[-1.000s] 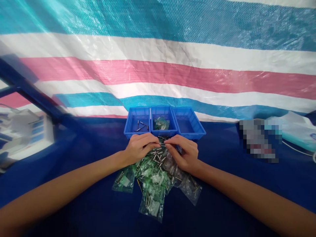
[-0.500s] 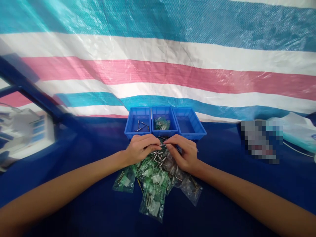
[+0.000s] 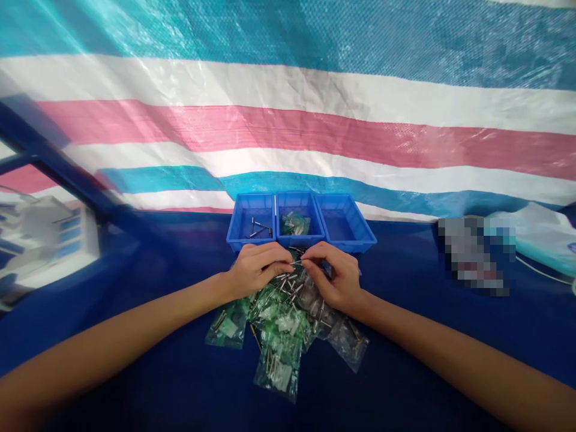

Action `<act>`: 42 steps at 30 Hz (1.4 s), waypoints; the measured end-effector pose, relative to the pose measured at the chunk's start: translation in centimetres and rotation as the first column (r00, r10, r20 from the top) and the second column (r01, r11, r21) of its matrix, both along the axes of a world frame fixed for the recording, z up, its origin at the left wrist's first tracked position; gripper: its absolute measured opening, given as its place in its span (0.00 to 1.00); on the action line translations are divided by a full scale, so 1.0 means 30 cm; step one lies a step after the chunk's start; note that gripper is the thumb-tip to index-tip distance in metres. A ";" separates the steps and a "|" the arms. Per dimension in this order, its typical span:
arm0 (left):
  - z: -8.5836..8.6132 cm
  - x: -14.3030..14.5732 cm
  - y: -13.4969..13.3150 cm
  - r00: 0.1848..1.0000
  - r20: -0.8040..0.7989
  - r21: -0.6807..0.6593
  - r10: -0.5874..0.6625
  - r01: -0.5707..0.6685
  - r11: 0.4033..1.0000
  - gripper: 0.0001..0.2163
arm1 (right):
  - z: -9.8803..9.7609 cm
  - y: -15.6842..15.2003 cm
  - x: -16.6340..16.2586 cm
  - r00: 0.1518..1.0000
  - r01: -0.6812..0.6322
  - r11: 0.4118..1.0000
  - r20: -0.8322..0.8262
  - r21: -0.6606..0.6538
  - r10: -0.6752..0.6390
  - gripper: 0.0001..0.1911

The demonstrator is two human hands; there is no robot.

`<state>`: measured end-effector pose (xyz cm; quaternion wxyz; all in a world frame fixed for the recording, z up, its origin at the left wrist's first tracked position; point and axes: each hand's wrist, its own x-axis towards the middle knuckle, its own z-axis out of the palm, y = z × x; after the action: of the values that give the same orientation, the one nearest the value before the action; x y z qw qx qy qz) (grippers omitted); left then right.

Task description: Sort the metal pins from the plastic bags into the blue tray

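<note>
Small silver metal pin [image 3: 296, 263], held level between the fingertips of both hands, sits just above the far end of the heap of clear and green plastic packets [image 3: 281, 324] on the dark blue table cover [image 3: 148, 372]. I record my left hand [image 3: 257, 270] pinching its left end, fingers curled, and my right hand [image 3: 335, 277] pinching its right end; both heels rest on the packets.

Edges and room: the front rims of three blue plastic trays stand just beyond my knuckles, leaving only a narrow strip between. The left blue tray [image 3: 251, 223] holds a few loose metal pins, the middle blue tray [image 3: 297, 222] holds small green-tinted pieces, and the right blue tray [image 3: 345, 225] shows nothing I can make out. Open cover lies to the left and right of the forearms and nearer me below the heap.

Against half a second ago: the hands hold the same pinch at the same spot; packets and trays have not shifted; only the view has tilted slightly.

Surroundings: a striped woven tarpaulin in teal, white and pink [image 3: 288, 120] rises directly behind the trays. A pale blue-white bag [image 3: 540, 237] lies well apart at the right edge. Loose pins scattered over the packets lie under my fingers.
</note>
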<state>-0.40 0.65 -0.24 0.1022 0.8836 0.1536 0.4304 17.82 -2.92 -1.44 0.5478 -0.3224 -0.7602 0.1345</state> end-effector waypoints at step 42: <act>-0.010 -0.001 0.002 0.993 0.062 0.002 0.097 -0.098 0.995 0.06 | -0.009 0.001 -0.003 0.999 0.017 0.998 -0.043 0.069 -0.014 0.05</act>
<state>-0.42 0.71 -0.54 0.0835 0.8615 0.1922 0.4624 17.73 -2.89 -1.71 0.5757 -0.3064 -0.7500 0.1108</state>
